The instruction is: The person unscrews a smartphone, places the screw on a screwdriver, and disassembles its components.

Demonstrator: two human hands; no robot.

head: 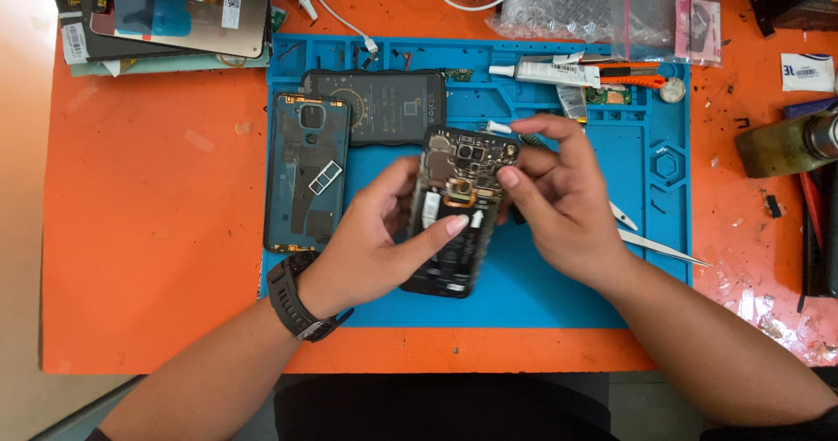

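Here: opened phone [458, 210] over blue mat [541, 293]. Left hand [380, 240] curls round its lower half, thumb on top. Right hand [559, 201] pinches its upper edge, fingers nearly closed.

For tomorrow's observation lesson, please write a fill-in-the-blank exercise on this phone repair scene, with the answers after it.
1. Both hands hold an opened phone above a ____ work mat.
2. The wristwatch sits on the person's ____ arm.
3. The blue back cover lies to the ____ of the left hand in the picture.
4. The table under the mat is ____.

Answers: blue; left; left; orange
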